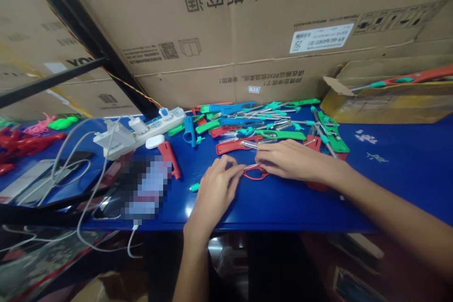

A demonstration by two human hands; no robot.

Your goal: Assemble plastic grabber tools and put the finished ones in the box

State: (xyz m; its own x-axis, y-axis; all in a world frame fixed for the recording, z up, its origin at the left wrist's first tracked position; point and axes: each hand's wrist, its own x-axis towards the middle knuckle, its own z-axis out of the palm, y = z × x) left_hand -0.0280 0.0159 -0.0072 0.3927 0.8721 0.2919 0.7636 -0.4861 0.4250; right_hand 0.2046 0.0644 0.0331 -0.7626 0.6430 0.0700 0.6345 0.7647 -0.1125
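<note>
A red lighter handle shell [255, 175] with a loop-shaped guard lies low over the blue table between my hands. My right hand [286, 159] has its fingers closed at the shell's upper right side, partly covering it. My left hand [216, 186] pinches at the shell's left edge, where a thin pale wire seems to run; its fingertips hide what they grip. A clear and metal tube [248, 144] shows just beyond my right fingers; whether it is held I cannot tell. Beside my left hand lies a small green piece [194, 187].
Behind my hands spreads a pile of blue, green and red lighter parts with metal rods [262, 120]. A power strip [159, 125], a charging phone [148, 188] and loose cables are on the left. An open carton [389, 104] stands right, before a large cardboard wall [226, 23].
</note>
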